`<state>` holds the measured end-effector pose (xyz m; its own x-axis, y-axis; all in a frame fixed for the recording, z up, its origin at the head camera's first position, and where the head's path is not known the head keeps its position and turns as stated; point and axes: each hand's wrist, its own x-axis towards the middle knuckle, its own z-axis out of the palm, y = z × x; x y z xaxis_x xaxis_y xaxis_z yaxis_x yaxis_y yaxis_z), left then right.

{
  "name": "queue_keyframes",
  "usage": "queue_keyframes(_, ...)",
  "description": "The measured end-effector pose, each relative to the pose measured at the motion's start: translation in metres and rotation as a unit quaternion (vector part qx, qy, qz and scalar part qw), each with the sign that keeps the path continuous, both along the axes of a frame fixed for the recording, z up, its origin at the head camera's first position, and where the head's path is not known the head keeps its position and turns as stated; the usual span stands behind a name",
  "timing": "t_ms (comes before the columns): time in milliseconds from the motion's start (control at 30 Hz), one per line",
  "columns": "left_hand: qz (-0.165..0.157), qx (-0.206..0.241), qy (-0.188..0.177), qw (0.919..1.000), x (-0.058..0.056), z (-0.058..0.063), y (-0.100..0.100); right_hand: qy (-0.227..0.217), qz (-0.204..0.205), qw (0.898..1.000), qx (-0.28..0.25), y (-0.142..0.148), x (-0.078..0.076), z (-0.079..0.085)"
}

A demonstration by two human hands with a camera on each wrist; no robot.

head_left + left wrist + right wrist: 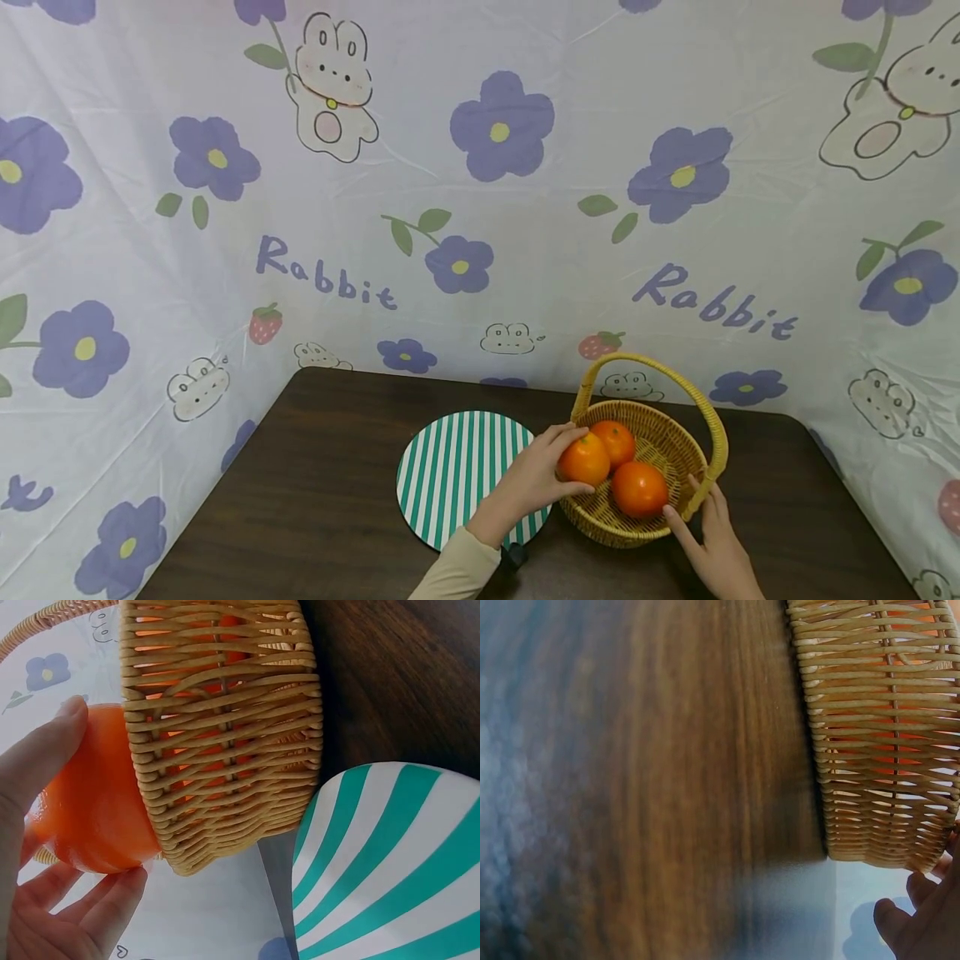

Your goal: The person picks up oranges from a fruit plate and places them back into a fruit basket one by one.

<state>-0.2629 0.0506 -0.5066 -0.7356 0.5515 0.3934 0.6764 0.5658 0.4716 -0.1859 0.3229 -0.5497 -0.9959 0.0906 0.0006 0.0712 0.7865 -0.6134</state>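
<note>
My left hand [542,468] grips an orange [585,460] at the left rim of a yellow wicker basket [600,533]. In the left wrist view, the thumb and fingers curl round this orange [101,799], which sits high against the woven rim. Two more oranges lie inside: one at the back [615,442] and one toward the front [640,490]. My right hand [716,542] holds the basket's right rim near the foot of its arched handle [716,425]. Only part of that hand [926,915] shows beside the wicker in the right wrist view.
Left of the basket lies a round green-and-white striped mat [461,475] on the dark wooden table [300,500]. My left forearm crosses its right part. A patterned cloth [420,167] with rabbits and flowers hangs behind the table and along both sides.
</note>
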Motion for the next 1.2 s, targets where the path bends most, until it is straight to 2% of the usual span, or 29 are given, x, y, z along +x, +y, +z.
queue_keyframes(367,-0.001,-0.020,0.003,0.9998,-0.003,-0.005,0.004,-0.002,-0.004,1.000,-0.005,0.000,0.002,-0.001)
queue_keyframes(667,0.008,-0.049,0.007,0.9987,-0.002,-0.004,0.009,0.004,-0.003,1.000,-0.006,0.001,0.001,-0.002)
queue_keyframes(867,0.006,-0.069,0.025,0.9973,-0.002,-0.007,0.014,0.001,-0.005,1.000,-0.009,0.000,0.002,-0.002)
queue_keyframes(1200,0.002,-0.079,0.049,0.9957,-0.008,-0.015,0.020,0.013,-0.001,1.000,-0.007,-0.002,0.001,-0.001)
